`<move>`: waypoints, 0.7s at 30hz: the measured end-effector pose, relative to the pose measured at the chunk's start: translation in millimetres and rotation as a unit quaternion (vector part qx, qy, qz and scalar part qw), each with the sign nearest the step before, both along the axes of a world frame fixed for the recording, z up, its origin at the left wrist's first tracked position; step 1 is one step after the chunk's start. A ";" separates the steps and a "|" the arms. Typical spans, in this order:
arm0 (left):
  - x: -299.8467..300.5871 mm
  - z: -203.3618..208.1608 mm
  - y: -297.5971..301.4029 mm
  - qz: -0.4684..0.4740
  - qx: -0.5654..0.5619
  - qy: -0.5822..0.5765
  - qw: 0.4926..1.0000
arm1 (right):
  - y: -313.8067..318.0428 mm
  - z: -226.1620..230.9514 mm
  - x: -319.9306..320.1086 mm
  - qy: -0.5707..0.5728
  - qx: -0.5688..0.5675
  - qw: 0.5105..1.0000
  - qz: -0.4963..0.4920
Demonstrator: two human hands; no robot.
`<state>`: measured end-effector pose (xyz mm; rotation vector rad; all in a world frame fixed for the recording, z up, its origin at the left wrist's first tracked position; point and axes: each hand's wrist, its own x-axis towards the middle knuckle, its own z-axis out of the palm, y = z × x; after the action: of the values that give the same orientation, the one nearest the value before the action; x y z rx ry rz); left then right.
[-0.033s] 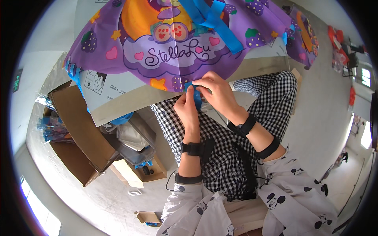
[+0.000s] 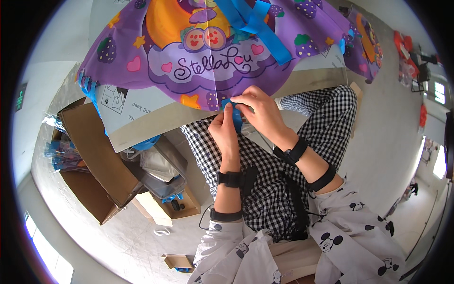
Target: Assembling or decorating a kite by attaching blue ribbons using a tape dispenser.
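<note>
Left hand and right hand both pinch blue ribbon at purple printed fabric's bottom edge, by counter's near edge. Risk: ribbon could twist or slip if either pinch loosens; uneven pulling might pucker fabric.

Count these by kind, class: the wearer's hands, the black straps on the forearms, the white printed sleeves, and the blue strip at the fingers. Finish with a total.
Hands: 2 (left hand, right hand)
Black straps: 4 (2 left, 2 right)
White printed sleeves: 2
Blue strip: 1
Total: 9
</note>
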<state>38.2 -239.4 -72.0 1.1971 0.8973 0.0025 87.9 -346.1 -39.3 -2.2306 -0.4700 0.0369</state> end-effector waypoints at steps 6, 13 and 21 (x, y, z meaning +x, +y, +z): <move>1.1 6.7 3.0 -0.017 -0.015 0.013 1.000 | 0.4 -0.4 -1.0 0.008 -0.005 1.000 -0.005; 4.2 7.9 5.8 -0.018 -0.005 0.024 1.000 | 0.8 1.1 0.6 0.006 0.002 1.000 -0.012; 6.2 13.1 3.2 -0.002 -0.020 0.008 1.000 | -4.3 2.0 2.0 0.048 0.025 0.999 0.000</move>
<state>44.4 -236.2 -58.8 1.1630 0.9053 -0.0275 89.9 -350.4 -37.3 -2.1685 -0.4145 0.1317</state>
